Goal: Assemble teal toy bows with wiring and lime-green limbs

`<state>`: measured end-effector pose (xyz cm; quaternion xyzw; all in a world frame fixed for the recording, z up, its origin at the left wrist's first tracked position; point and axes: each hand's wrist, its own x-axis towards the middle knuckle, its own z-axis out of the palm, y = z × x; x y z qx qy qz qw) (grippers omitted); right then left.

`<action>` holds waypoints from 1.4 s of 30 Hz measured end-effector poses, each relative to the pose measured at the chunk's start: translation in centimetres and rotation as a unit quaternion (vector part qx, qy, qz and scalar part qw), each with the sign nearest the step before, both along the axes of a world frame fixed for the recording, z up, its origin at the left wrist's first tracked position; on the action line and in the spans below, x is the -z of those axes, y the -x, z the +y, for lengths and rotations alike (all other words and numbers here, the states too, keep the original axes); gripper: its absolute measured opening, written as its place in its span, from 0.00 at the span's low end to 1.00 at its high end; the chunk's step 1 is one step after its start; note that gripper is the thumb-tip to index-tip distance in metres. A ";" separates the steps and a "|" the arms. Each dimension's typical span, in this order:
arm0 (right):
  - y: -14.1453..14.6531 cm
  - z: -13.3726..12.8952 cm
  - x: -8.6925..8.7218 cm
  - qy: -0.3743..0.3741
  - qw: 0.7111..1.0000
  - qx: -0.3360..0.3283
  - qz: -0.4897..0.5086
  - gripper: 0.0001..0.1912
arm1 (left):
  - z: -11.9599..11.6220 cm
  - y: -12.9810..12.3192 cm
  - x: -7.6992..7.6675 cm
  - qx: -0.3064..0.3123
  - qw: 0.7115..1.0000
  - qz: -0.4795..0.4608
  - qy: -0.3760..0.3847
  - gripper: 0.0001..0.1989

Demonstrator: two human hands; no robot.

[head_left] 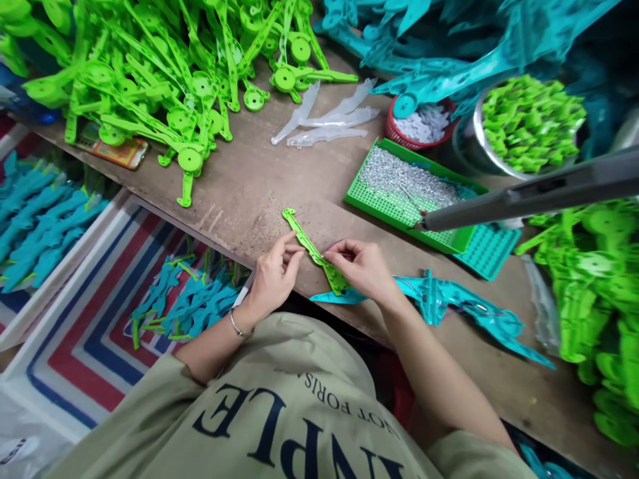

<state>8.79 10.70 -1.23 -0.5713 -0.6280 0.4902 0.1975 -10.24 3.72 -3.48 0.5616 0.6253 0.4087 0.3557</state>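
A long green plastic part (pixel 310 247) lies slantwise near the table's front edge, its lower end over a blue bow-shaped part (pixel 414 289). My left hand (pixel 276 269) is just left of the green part, with its fingers bent and apart and nothing visible between them. On the other side, my right hand (pixel 360 265) pinches at the green part's middle; whatever is between the fingertips is too small to make out. A thin dark strand shows by the right fingers.
Behind are a green part pile (pixel 190 80), clear pieces (pixel 332 120), a green tray of small metal pieces (pixel 409 193), a red basket (pixel 422 126) and a metal bowl (pixel 532 126). A grey tool (pixel 529 193) juts in from the right. Blue parts (pixel 187 299) lie lower left.
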 end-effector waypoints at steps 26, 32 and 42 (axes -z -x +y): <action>-0.2 -1.2 -0.1 -0.068 0.997 -0.026 0.010 0.10 | 0.6 -4.5 1.2 -0.082 0.896 -0.422 0.110 0.24; -0.7 -1.5 0.4 -0.129 0.988 -0.039 0.080 0.09 | 0.8 -5.3 1.7 -0.103 0.900 -0.412 0.095 0.25; -0.9 -2.1 1.1 -0.198 0.977 -0.037 0.071 0.09 | 0.9 -4.8 1.7 -0.070 0.892 -0.434 0.101 0.22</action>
